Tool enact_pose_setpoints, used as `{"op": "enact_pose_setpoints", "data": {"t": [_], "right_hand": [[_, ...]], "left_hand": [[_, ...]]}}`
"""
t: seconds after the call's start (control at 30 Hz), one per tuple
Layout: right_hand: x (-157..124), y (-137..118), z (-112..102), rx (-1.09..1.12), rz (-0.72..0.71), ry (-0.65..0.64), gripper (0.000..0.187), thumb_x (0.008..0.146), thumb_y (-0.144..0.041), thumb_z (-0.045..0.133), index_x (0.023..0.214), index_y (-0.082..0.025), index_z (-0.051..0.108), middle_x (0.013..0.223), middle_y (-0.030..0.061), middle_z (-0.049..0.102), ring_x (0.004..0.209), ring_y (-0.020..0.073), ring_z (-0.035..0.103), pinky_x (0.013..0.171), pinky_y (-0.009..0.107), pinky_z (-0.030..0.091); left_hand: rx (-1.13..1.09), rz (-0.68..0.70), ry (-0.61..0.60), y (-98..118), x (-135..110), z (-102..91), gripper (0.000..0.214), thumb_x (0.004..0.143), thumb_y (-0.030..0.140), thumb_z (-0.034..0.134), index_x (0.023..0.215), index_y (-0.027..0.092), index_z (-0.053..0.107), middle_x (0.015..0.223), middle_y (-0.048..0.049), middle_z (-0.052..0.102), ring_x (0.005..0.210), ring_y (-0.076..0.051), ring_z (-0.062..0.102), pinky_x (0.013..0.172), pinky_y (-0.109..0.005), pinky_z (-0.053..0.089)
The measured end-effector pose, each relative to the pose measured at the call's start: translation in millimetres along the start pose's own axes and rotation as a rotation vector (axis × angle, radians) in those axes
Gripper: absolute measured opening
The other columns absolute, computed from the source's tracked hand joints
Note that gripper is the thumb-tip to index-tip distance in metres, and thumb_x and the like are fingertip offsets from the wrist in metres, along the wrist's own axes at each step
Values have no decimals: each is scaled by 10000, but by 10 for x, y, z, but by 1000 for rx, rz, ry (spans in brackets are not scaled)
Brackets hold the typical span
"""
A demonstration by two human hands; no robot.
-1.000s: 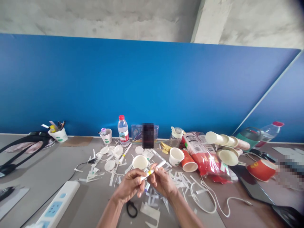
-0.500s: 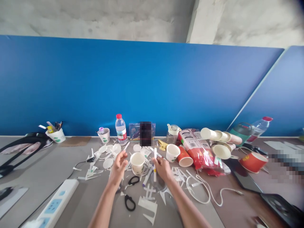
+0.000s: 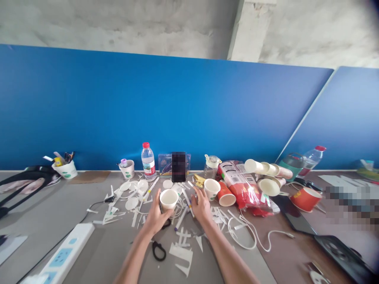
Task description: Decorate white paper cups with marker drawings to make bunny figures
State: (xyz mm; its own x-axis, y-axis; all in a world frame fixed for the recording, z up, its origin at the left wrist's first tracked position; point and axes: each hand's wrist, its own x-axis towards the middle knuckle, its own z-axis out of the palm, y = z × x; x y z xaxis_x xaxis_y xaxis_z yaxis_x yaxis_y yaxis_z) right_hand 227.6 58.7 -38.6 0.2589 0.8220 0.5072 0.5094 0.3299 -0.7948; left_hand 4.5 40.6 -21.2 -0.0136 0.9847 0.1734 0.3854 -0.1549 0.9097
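Note:
My left hand (image 3: 156, 217) is wrapped round the left side of a white paper cup (image 3: 169, 199), thumb in front and fingers behind. The cup is upright, its open top towards me. Beside it, my right hand (image 3: 202, 206) is low over the desk, fingers stretched forward and slightly apart. A slim white marker (image 3: 188, 202) lies just left of these fingers; I cannot tell whether they touch it. Another marker with a purple end (image 3: 181, 219) lies between the hands. Black-handled scissors (image 3: 159, 251) lie partly hidden under my left wrist.
White paper scraps (image 3: 180, 252) litter the desk. Behind stand a water bottle (image 3: 148, 163) and a glass jar (image 3: 211, 167). To the right are another white cup (image 3: 212, 190), a red cup (image 3: 226, 196), a bag of cups (image 3: 241, 183) and a white cable (image 3: 241, 246). A power strip (image 3: 68, 252) lies left.
My left hand, open beside the cup before, has closed on it. The marker that stood upright in my right hand is down on the desk, and those fingers have straightened.

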Motion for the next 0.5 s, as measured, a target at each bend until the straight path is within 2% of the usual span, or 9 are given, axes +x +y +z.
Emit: {"op": "enact_pose_setpoints", "data": {"t": [0.07, 0.2, 0.33, 0.5], "right_hand": [[17, 33, -4, 1, -8, 9, 351, 910, -336, 571, 1169, -185, 754, 1043, 139, 728, 933, 300, 640, 916, 479, 553], [42, 50, -32, 11, -16, 15, 328, 936, -339, 538, 1152, -186, 733, 967, 108, 725, 873, 267, 631, 891, 449, 545], [54, 1, -50, 26, -33, 26, 330, 973, -355, 503, 1156, -185, 719, 1044, 130, 734, 967, 286, 655, 937, 457, 532], [44, -91, -32, 59, -51, 58, 343, 980, -385, 493, 1180, -204, 704, 1124, 147, 712, 1005, 312, 656, 964, 501, 534]], "left_hand": [[-8, 6, 21, 26, 6, 1, 883, 729, 481, 756, 1526, 212, 489, 1501, -192, 646, 1520, -405, 487, 1260, -565, 348], [-63, 54, 74, 84, 26, -20, 730, 772, 479, 731, 1432, 211, 570, 1328, -158, 739, 1283, -372, 674, 1134, -532, 487], [5, 98, 138, 18, 84, 3, 686, 725, 477, 756, 1332, 190, 614, 1316, -196, 739, 1303, -426, 657, 1115, -558, 492], [22, 93, 107, -140, 155, 39, 800, 732, 497, 751, 1418, 142, 544, 1422, -273, 682, 1375, -475, 609, 1136, -583, 469]]}}
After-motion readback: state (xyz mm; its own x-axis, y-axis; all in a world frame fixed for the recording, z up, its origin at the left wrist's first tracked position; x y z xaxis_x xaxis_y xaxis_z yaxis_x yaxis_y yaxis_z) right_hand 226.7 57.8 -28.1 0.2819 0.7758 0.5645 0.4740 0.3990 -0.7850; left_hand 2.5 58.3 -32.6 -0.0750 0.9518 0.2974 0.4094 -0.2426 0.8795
